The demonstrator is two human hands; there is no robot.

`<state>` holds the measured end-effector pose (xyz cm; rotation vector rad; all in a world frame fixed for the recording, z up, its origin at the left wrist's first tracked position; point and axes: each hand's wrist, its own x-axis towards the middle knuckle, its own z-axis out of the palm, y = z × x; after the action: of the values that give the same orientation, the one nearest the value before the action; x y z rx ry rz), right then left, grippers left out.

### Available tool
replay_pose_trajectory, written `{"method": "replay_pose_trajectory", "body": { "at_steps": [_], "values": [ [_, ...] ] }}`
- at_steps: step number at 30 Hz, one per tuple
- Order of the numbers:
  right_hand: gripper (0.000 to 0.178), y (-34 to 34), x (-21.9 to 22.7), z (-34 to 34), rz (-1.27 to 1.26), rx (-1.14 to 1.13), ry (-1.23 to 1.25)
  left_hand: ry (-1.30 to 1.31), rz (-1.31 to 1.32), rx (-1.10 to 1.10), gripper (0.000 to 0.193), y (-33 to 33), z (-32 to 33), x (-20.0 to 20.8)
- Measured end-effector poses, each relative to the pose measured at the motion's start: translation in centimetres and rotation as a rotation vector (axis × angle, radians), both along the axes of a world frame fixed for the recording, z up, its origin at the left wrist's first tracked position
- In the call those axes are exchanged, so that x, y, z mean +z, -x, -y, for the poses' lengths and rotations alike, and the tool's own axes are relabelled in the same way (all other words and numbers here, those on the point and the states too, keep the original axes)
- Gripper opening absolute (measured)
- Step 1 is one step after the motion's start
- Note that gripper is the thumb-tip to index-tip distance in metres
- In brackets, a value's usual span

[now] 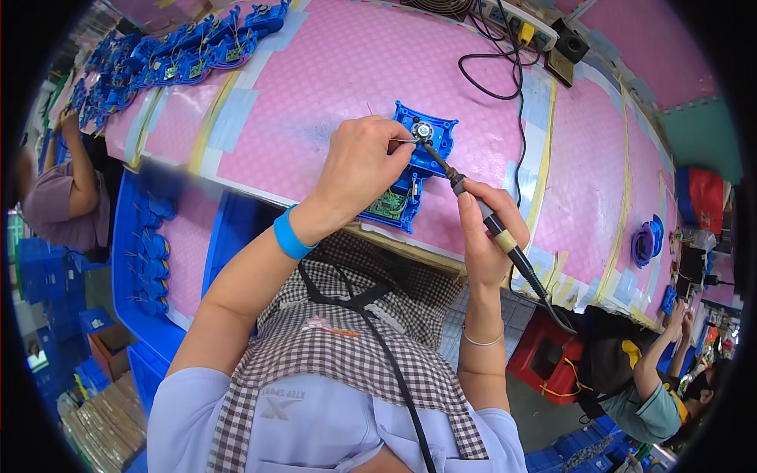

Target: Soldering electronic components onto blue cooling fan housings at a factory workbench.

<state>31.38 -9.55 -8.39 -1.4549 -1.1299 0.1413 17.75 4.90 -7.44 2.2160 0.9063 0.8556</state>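
Observation:
A blue plastic housing (445, 134) lies on the pink-covered bench with a small round speaker (423, 131) set in it. Joined at its near side is a second blue shell holding a green circuit board (389, 205) and thin wires. My right hand (490, 229) grips a soldering iron (488, 214), its tip touching down at the speaker's near edge. My left hand (367, 154) pinches a thin strand, solder or wire, whose end reaches the same spot; which of the two I cannot tell. Part of the circuit board is hidden under my left wrist.
Rows of blue housings with boards (193, 55) stand at the far left. A power strip (512, 24), black cables and a soldering iron stand (566, 51) sit at the back. Blue bins (126, 260) are on the left. Other people work at both sides.

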Motion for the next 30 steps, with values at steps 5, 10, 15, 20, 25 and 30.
{"method": "replay_pose_trajectory", "body": {
  "at_steps": [5,10,15,20,25,30],
  "values": [
    [0.015,0.0,0.4,0.5,-0.011,-0.009,0.001,-0.006,-0.062,0.020,0.012,0.0,0.0,0.0],
    [0.015,0.0,0.4,0.4,-0.031,-0.011,0.023,-0.001,-0.014,0.016,0.013,0.0,0.1,0.1],
    [0.015,0.1,0.1,-0.1,-0.017,-0.009,0.012,-0.023,-0.061,0.019,0.013,0.0,0.0,0.0],
    [0.017,0.1,0.5,-0.1,0.063,0.037,0.011,-0.027,-0.068,0.021,0.013,0.1,0.0,-0.1],
    [0.018,-0.2,1.0,0.2,0.100,0.034,-0.034,-0.043,-0.050,0.016,0.013,0.0,0.0,-0.2],
    [0.015,-1.2,0.9,1.6,-0.027,-0.064,-0.038,-0.061,-0.036,0.015,0.013,-0.1,0.0,-0.3]
  ]
}}
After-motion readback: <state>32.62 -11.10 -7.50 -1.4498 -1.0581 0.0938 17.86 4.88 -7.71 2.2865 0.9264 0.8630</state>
